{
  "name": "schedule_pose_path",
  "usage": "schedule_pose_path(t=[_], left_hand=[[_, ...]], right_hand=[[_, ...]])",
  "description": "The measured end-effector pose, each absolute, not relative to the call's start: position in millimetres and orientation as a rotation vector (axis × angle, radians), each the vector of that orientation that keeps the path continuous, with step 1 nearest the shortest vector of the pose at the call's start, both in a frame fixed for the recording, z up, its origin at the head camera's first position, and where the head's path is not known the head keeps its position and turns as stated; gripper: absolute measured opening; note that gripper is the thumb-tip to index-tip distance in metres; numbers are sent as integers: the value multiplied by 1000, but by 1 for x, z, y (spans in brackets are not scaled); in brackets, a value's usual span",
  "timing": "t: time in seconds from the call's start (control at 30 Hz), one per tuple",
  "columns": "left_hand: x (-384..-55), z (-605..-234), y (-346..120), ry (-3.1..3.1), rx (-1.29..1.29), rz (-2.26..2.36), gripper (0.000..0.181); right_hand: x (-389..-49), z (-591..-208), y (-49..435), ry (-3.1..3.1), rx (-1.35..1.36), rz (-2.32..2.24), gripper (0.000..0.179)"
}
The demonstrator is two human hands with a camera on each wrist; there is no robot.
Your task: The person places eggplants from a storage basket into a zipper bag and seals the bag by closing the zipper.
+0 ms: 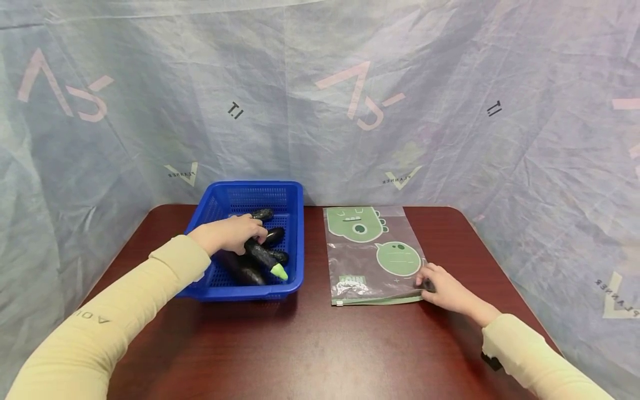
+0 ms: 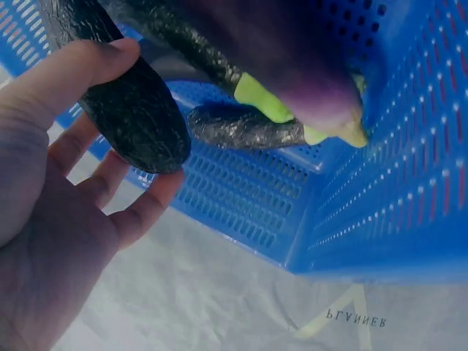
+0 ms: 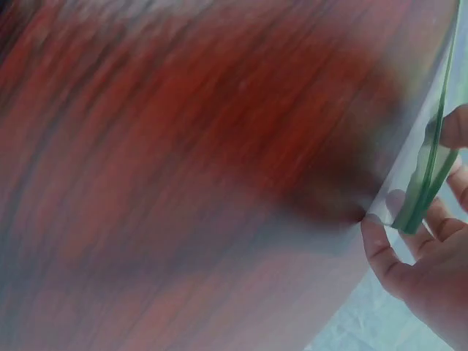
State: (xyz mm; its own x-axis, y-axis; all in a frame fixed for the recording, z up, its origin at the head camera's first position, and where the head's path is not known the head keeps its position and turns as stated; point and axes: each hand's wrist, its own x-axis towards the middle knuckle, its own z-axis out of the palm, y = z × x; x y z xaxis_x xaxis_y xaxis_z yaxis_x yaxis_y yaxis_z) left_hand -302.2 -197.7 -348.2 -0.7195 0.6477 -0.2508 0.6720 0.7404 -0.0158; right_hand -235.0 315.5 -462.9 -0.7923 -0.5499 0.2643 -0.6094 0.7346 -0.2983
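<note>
My left hand [image 1: 232, 232] reaches into the blue basket [image 1: 298, 222] and grips a dark, wrinkled eggplant [image 1: 260, 254] with a bright green stem end. In the left wrist view the thumb lies over this eggplant [image 2: 139, 121] and the fingers curl under it. Around it lie several other eggplants, among them a smoother purple one [image 2: 292, 66]. My right hand [image 1: 445, 289] pinches the near right corner of a clear zip bag [image 1: 360, 266] with green cartoon prints. Its green zip strip [image 3: 424, 190] runs between thumb and fingers in the right wrist view.
Both the basket and the bag lie on a dark red wooden table [image 1: 310, 355]. Grey printed cloth [image 1: 280, 100] hangs behind the table and along both sides. A white slider [image 1: 340, 303] sits at the left end of the bag's zip.
</note>
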Motion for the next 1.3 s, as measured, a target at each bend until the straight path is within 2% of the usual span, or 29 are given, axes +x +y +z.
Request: schedule_pose_path(t=[0.33,0.53,0.83,1.07,1.3], left_hand=[[-296,-331,-209,2847,991,-58,38],[-293,-326,-214,2931,925,-14,36],[-281,-323,-213,3012,807,13,43],[-271,-318,-211,3065,832,-23,43],[-262,-311,-208,3125,813,-20,42]], right_hand=[[-232,-459,314,-2785,789,716,19],[-234,-460,313,-2685,801,728,19],[-235,-455,308,-2557,760,795,14],[-236,-450,303,-2504,691,853,22],[-238,-447,300,-2461,608,873,20]])
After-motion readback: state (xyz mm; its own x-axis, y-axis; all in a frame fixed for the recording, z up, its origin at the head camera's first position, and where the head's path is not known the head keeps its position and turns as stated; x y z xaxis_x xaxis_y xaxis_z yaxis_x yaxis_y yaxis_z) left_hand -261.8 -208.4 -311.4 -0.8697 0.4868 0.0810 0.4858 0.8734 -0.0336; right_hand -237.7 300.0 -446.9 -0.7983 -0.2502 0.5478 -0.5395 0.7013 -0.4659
